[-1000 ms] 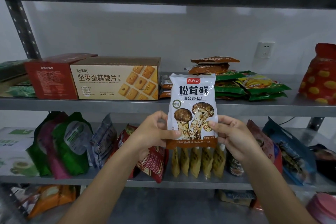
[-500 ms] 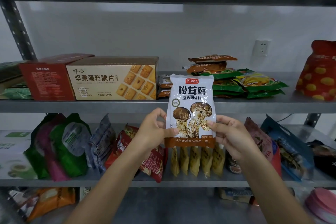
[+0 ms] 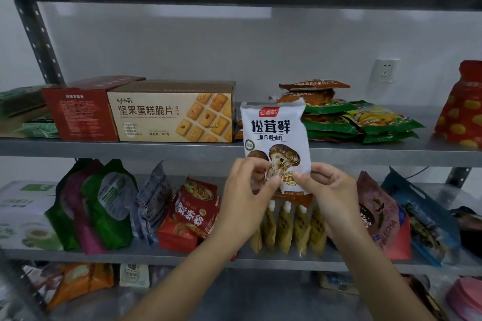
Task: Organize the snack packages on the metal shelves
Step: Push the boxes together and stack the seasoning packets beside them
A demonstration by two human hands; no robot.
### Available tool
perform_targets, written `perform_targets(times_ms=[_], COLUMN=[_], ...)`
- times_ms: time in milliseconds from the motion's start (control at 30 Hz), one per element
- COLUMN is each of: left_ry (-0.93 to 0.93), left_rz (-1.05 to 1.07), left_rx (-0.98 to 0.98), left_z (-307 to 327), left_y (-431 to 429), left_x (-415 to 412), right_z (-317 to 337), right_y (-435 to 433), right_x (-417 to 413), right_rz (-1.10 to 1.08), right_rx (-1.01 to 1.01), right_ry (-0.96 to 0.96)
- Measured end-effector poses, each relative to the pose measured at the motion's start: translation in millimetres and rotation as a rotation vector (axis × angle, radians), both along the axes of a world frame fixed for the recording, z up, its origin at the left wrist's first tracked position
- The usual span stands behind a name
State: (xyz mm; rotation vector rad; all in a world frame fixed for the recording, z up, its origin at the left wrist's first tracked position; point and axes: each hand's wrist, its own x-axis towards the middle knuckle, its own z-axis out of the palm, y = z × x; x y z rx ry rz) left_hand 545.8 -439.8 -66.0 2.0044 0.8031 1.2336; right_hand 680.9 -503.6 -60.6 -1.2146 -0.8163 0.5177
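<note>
A white mushroom seasoning packet (image 3: 276, 135) stands upright in front of the upper shelf (image 3: 182, 150) edge. My left hand (image 3: 247, 195) pinches its lower left part and my right hand (image 3: 328, 190) pinches its lower right part, thumbs on the front. Behind and below my hands, several yellow-brown packets (image 3: 287, 229) stand in a row on the middle shelf (image 3: 287, 262). The packet's bottom edge is partly hidden by my fingers.
The upper shelf holds a tan biscuit box (image 3: 174, 112), a red box (image 3: 83, 112), stacked green and brown packets (image 3: 347, 117) and a red bag (image 3: 461, 109). Green bags (image 3: 99, 203), red packets (image 3: 193, 214) and blue bags (image 3: 422, 224) line the middle shelf. A wall socket (image 3: 383, 70) is behind.
Both hands have slid inward onto the front of the packet, thumbs closer together. The packet stays upright at about the same height.
</note>
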Motion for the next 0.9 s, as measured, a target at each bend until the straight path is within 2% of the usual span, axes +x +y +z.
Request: perform_targets(times_ms=[133, 200, 267, 333, 433, 533, 600, 700, 767, 900], left_ry=[-0.127, -0.204, -0.306, -0.397, -0.456, -0.42, -0.397, -0.398, -0.378, -0.31], left_rz=[-0.226, -0.297, -0.31, -0.287, -0.25, -0.215, -0.233, -0.28, -0.235, -0.067], left_rx=[-0.288, -0.41, -0.5, -0.537, -0.599, -0.609, -0.608, -0.591, -0.526, -0.276], left_z=[10, 11, 13, 14, 16, 16, 17, 18, 18, 15], left_y=[-7, -8, -9, -8, -3, 4, 7, 9, 9, 9], left_x=[2, 4, 5, 6, 4, 0, -2, -2, 0, 2], right_z=[-5, -12, -16, -17, -15, -10, -3, 2, -2, -10], right_y=[-3, 0, 3, 3, 4, 4, 1, -5, -6, 0], right_x=[-18, -23, -29, -29, -18, 1, 11, 15, 12, 1], right_rz=[0.014, 0.02, 0.052, 0.07, -0.009, -0.14, -0.031, 0.225, 0.225, 0.165], right_rx=[0.083, 0.089, 0.083, 0.091, 0.073, -0.075, -0.125, -0.094, -0.064, -0.005], right_ry=[-0.158, -0.315, -0.446, -0.494, -0.413, -0.323, -0.198, 0.048, 0.073, 0.045])
